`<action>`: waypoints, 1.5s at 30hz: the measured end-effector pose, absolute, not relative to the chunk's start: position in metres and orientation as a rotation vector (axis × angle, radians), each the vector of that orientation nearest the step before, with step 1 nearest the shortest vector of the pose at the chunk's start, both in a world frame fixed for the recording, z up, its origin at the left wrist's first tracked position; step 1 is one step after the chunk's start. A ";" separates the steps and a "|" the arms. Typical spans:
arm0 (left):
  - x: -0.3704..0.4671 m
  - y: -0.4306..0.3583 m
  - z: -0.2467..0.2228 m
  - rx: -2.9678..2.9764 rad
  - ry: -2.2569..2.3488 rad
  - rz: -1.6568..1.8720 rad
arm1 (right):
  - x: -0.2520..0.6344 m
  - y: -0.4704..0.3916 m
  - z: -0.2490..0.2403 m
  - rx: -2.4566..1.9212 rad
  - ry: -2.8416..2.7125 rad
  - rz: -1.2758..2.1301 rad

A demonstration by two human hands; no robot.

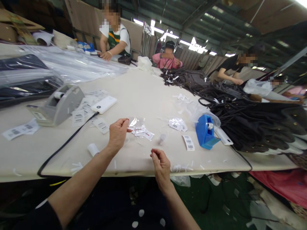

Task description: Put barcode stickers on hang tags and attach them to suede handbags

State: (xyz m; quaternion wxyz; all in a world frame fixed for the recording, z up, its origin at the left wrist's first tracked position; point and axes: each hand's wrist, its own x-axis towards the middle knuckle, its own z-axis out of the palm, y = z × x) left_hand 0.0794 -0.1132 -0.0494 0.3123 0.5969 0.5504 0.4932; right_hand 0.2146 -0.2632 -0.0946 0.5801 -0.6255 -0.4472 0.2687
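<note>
Closed fingers of my left hand [118, 132] are beside a small pile of clear packets with printed tags [144, 131]; what they pinch, if anything, is too small to make out. My right hand [161, 164] is near the table's front edge, thumb and fingertips pressed together, and I cannot make out anything between them. Just above it stands a small clear plastic piece [161, 138]. Farther right lie more bagged tags [177, 124] and a barcode label strip [188, 142].
On the right are a blue tape dispenser [205, 132], a white device [223, 135] and heaped dark bags [261, 124]. A grey tape dispenser [59, 103], barcode sheets [80, 112] and a corded white power bank [104, 104] lie left. Several people work around the table [141, 89].
</note>
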 end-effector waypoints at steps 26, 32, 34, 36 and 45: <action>0.055 -0.188 -0.052 1.072 1.144 0.740 | 0.229 -0.281 -0.054 -1.445 -1.909 0.058; 0.058 -0.196 -0.055 0.818 0.823 0.328 | 0.232 -0.298 -0.075 -1.442 -2.012 -0.127; 0.061 -0.200 -0.058 0.894 0.804 0.339 | 0.233 -0.300 -0.083 -1.448 -2.005 -0.162; 0.062 -0.204 -0.060 0.946 0.793 0.341 | 0.235 -0.300 -0.088 -1.461 -1.979 -0.216; 0.062 -0.211 -0.061 1.030 0.873 0.369 | 0.229 -0.301 -0.086 -1.468 -1.277 0.168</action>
